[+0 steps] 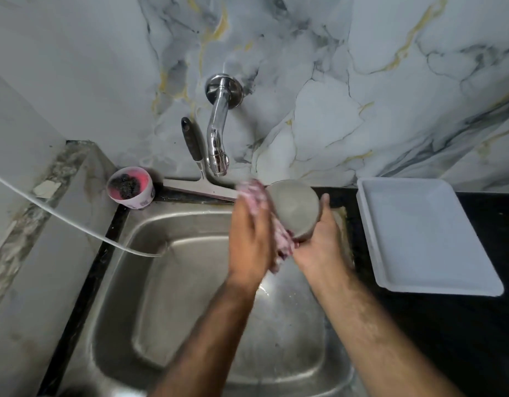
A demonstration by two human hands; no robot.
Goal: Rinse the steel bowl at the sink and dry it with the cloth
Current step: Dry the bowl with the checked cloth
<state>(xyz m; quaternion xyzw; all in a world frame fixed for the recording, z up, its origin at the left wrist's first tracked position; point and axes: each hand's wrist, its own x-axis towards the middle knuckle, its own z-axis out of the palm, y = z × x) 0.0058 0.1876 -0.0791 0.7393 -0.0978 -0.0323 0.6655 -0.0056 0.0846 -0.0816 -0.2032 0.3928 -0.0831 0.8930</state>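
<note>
Drying step in hand, judging by the dry tap [217,130] and the cloth [276,233] on the bowl [294,209]. Bowl is up over the far right part of the sink [139,282], tipped on its side, outer base facing the camera. Right hand [319,245] grasps it from the right and below, thumb on the rim edge. Left hand [250,233] is clenched around the pink cloth, pressed against the bowl's left side; blurred, so it looks mid-wipe. To do it well: turn the bowl in the right hand while the cloth sweeps round the wall, then push the cloth inside, not visible here. Keep a firm hold, wet steel slips. Tray [419,233] sits on the tabletop [476,325] to the right, a likely place to set it down. Squeegee [199,173] and cup [130,186] lie far left, out of the way.
</note>
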